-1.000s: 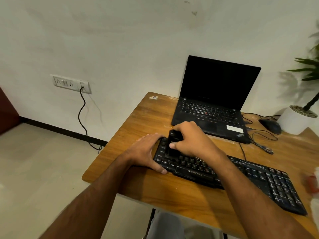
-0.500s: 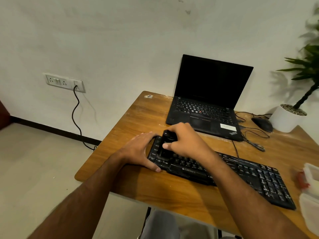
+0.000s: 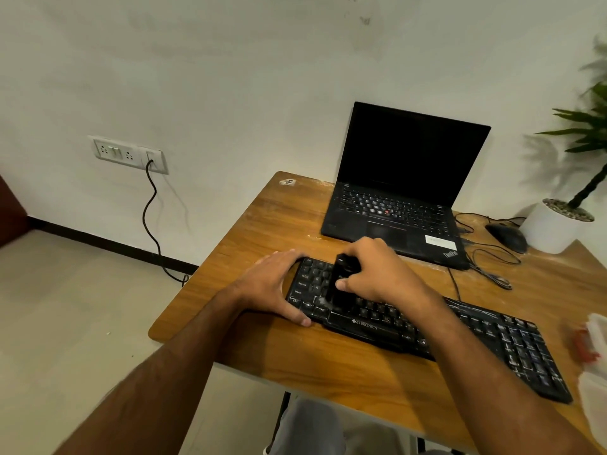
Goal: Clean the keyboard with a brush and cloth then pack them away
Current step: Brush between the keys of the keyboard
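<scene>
A black keyboard [image 3: 460, 336] lies slantwise across the wooden table [image 3: 262, 231]. My right hand [image 3: 377, 274] grips a black brush [image 3: 340, 284] and holds it down on the keys near the keyboard's left end. My left hand [image 3: 272, 284] clasps the keyboard's left edge, thumb along the front rim and fingers over the back corner. No cloth can be made out.
An open black laptop [image 3: 397, 205] stands behind the keyboard. A black mouse [image 3: 507, 238] with loose cables and a white plant pot [image 3: 555, 229] sit at the back right. A clear plastic box [image 3: 596, 382] with something red lies at the right edge.
The brush and my right hand have shifted slightly rightward and down over the keys. My left hand stays on the keyboard's left end. The camera has turned a little.
</scene>
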Demonstrator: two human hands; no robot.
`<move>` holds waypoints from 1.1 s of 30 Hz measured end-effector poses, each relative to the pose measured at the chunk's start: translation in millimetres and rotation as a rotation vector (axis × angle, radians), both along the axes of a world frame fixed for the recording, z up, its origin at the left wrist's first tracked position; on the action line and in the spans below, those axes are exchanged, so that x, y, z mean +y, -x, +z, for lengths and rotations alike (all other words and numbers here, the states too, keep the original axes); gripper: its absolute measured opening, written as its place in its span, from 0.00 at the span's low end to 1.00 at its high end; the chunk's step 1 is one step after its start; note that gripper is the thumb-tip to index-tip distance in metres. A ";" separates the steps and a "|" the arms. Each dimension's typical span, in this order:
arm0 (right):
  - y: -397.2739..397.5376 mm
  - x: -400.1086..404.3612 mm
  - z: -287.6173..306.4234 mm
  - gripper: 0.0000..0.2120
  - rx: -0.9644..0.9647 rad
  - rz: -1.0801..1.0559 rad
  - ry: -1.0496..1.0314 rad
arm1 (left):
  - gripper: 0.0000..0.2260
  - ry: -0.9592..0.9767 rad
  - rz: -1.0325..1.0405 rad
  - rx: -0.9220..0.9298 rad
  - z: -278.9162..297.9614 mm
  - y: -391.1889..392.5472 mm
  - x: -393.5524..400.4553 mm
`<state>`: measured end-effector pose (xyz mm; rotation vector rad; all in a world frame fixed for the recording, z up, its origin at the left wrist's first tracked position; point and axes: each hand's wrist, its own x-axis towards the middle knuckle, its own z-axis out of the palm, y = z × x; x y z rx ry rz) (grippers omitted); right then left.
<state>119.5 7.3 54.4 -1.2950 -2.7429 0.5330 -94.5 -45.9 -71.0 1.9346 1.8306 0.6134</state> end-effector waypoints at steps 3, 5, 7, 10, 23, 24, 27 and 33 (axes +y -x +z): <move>-11.5 7.1 10.7 0.10 -0.083 -0.011 -0.039 | 0.57 0.008 0.006 -0.004 -1.7 1.0 0.2; -7.2 4.1 10.0 0.11 -0.014 0.004 -0.034 | 0.56 0.005 0.003 0.001 -2.0 1.2 0.7; -2.0 -1.2 3.8 0.09 0.037 0.011 -0.015 | 0.56 -0.001 -0.003 0.010 -1.4 0.5 0.8; -6.9 3.2 1.1 0.08 -0.018 -0.016 -0.015 | 0.56 -0.009 -0.005 0.012 -0.3 0.1 0.0; 22.0 -14.5 -5.8 0.09 0.038 0.021 0.009 | 0.52 -0.020 -0.002 0.028 -0.1 -1.2 0.0; 17.1 -9.5 -3.0 0.10 -0.013 0.008 0.011 | 0.53 -0.017 -0.001 0.022 0.0 -1.0 0.1; 15.3 -4.6 5.5 0.10 0.008 0.002 -0.048 | 0.53 -0.019 0.004 0.019 0.5 -1.1 0.2; 34.0 -29.7 -13.0 0.07 0.155 0.113 -0.083 | 0.48 -0.023 0.007 0.041 3.5 -3.6 -2.9</move>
